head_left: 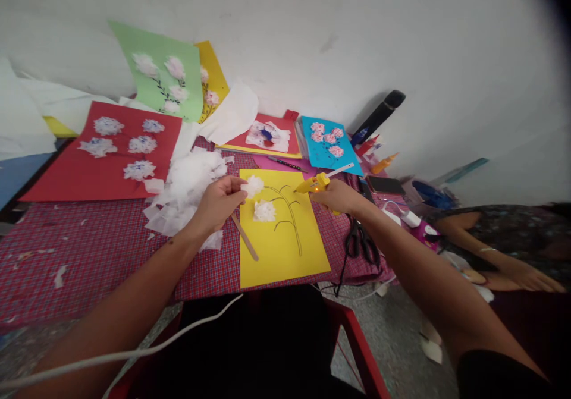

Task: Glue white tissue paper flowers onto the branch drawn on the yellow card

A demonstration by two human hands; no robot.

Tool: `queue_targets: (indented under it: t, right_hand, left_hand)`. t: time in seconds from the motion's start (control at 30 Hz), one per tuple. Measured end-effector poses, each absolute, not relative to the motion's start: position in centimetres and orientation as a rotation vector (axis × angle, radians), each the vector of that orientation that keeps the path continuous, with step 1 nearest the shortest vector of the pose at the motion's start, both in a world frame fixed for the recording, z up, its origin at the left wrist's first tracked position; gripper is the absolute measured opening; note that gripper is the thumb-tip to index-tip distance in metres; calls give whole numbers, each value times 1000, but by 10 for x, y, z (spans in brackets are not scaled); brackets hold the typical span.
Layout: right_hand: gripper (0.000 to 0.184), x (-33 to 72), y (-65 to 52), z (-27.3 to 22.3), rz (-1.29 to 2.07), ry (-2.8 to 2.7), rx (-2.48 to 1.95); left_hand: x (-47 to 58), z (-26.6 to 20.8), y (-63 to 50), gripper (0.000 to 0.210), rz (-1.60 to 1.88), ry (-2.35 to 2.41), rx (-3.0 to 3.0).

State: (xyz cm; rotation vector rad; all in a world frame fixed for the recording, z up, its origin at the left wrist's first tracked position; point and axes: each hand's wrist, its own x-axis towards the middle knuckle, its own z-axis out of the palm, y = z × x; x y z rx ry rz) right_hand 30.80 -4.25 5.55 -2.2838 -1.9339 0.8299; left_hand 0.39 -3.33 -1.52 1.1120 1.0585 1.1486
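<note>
My left hand [219,201] pinches the edge of a white tissue-paper flower [255,185] at the upper left of a yellow sheet [285,262]. A second white tissue-paper flower [264,211] lies just below it on the sheet. My right hand [335,195] is wrapped round a yellow hot glue gun [313,184] with a small orange light. Its nozzle points left, over the upper right of the sheet. A branch drawn in dark lines [292,214] curves across the paper. By the sheet's left edge lies a flat wooden stick [245,237].
White tissue pieces [190,179] are heaped left of the sheet. Flower pictures on red [160,140], green [125,45] and blue [314,155] paper stand behind. Black scissors [361,244], a phone [385,185] and glue bottles [384,163] lie right. Another person's arm [495,259] rests far right.
</note>
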Motion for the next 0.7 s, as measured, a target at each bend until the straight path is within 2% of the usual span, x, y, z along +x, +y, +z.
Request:
queue_targets:
  t: [0.2,0.7]
  right_hand:
    - [30,311,-43,57,805,-1920,-2307]
    - [27,311,-43,64,818,-1901,-2268]
  left_hand:
    - [4,-16,-33,29,1146,1053,1123]
    - [3,-17,-33,26,1147,1045,1115]
